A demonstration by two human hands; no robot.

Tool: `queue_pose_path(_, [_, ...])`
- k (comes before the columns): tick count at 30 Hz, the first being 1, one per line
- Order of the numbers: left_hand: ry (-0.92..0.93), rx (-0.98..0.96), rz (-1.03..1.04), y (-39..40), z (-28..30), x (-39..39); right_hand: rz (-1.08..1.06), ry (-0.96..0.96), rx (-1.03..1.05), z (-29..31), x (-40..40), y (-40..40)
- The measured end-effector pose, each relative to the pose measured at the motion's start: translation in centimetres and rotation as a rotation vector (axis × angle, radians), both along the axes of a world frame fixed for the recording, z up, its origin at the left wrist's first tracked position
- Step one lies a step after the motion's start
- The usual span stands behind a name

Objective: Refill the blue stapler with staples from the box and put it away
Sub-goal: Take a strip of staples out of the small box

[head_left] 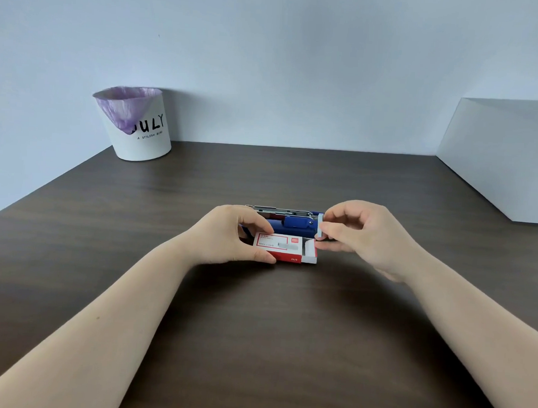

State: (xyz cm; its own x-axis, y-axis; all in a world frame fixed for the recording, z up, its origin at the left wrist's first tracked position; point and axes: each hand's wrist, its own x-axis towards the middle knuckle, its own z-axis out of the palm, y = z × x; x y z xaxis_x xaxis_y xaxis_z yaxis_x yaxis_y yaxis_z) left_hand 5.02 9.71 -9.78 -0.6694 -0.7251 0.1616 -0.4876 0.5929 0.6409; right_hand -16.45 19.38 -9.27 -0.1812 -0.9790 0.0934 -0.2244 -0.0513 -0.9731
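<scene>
A red and white staple box (285, 248) lies on the dark wooden table (255, 328), its inner tray slid out to the right. My left hand (231, 236) grips the box's left end. My right hand (362, 233) pinches a pale strip of staples (320, 226), held upright just above the box's open end. Right behind the box lies the blue stapler (295, 220), opened out, with its metal staple rail (276, 209) showing along the far side. My left hand hides the stapler's left part.
A white bin (140, 134) with a purple liner and black lettering stands at the table's back left by the wall. A large white box (507, 154) sits at the back right. Bare tabletop stretches between my forearms.
</scene>
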Motion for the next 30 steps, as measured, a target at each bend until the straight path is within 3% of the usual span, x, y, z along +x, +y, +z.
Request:
queue_pose_path(7, [-0.004, 0.017, 0.004, 0.0, 0.0, 0.0, -0.135, 0.083, -0.055, 0.2, 0.1, -0.2])
queue_pose_path(12, [-0.004, 0.022, 0.004, 0.0, -0.2, -0.2, -0.081, 0.112, 0.047, -0.2, 0.2, 0.0])
queue_pose_path(19, [-0.033, 0.004, -0.02, 0.3, -0.1, -0.5, -0.001, 0.063, 0.036, -0.4, 1.3, -0.1])
queue_pose_path(30, [-0.043, 0.004, -0.026, 0.5, -0.1, -0.3, -0.085, 0.427, 0.002, 0.2, 0.3, 0.0])
